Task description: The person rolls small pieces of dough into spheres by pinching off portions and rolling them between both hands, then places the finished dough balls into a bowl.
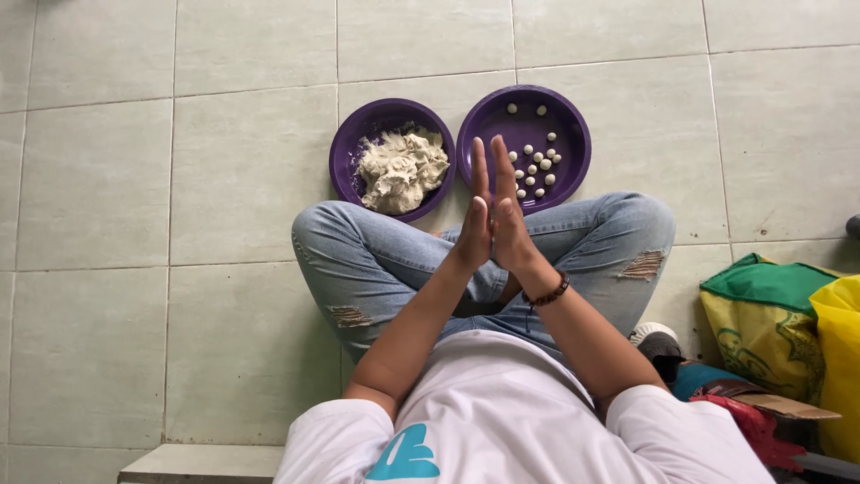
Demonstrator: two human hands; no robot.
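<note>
So the person sits cross-legged on the tiled floor (224, 179), left hand (475, 224) and right hand (509, 220) pressed flat palm to palm, fingers straight and pointing away from the body. Can't tell if anything sits between the palms. Just past the fingertips is a purple bowl (573, 134) with small pale dough balls (535, 166) scattered in it. Beside it, off to the left hand's side, another purple bowl (345, 148) holds a lump of pale dough (400, 168).
</note>
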